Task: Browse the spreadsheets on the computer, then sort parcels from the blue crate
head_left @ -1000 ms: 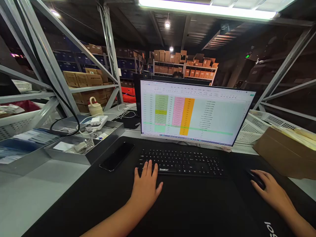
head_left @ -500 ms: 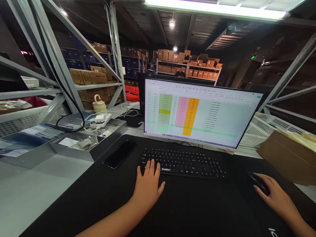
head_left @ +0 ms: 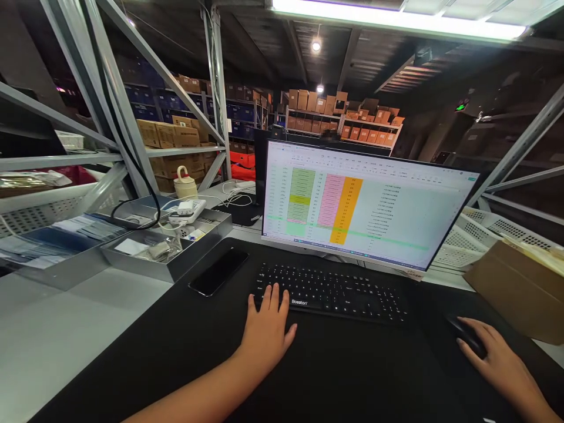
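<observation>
My left hand [head_left: 265, 333], fingers spread, lies on the keyboard [head_left: 335, 294]'s near-left corner; my right [head_left: 502, 358] clasps the mouse [head_left: 470, 337] near the mat [head_left: 352, 367]'s right edge. Left of the mat, a tray [head_left: 141, 268] holds plastic packets [head_left: 163, 250]; the far-right carton [head_left: 513, 291] holds papers [head_left: 531, 256].
</observation>
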`<state>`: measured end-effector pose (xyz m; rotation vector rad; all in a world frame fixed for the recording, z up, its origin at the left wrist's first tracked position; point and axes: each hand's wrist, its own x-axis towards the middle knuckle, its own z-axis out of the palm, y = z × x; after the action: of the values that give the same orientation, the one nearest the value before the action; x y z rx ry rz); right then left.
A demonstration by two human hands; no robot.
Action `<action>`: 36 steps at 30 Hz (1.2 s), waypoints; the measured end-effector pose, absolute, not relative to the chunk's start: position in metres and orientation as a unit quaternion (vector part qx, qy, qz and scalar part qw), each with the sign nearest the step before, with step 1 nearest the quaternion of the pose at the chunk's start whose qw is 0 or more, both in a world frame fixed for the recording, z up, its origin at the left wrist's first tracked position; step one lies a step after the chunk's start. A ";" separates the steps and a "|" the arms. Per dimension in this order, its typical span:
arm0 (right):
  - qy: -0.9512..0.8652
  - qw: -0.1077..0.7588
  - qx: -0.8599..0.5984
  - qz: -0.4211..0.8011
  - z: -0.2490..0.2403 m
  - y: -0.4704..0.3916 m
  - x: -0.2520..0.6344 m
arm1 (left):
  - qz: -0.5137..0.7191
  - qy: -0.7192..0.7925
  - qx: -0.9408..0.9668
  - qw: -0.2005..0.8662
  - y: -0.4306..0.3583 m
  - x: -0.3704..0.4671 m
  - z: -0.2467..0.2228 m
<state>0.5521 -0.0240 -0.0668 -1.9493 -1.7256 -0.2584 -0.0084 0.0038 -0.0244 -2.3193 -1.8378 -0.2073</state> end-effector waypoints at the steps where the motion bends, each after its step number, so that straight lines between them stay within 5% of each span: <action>1: -0.636 0.258 -0.721 -0.097 -0.066 -0.024 0.551 | -0.068 -0.618 -0.779 0.087 0.003 -0.008 -0.023; 36: -0.539 0.248 -0.796 -0.116 -0.036 -0.033 0.513 | -0.006 -0.603 -0.778 0.175 0.008 -0.010 -0.024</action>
<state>0.5127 -0.0328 -0.0356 -2.1699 -1.4691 -0.3163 -0.0102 0.0078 -0.0245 -2.2059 -1.7091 -0.0165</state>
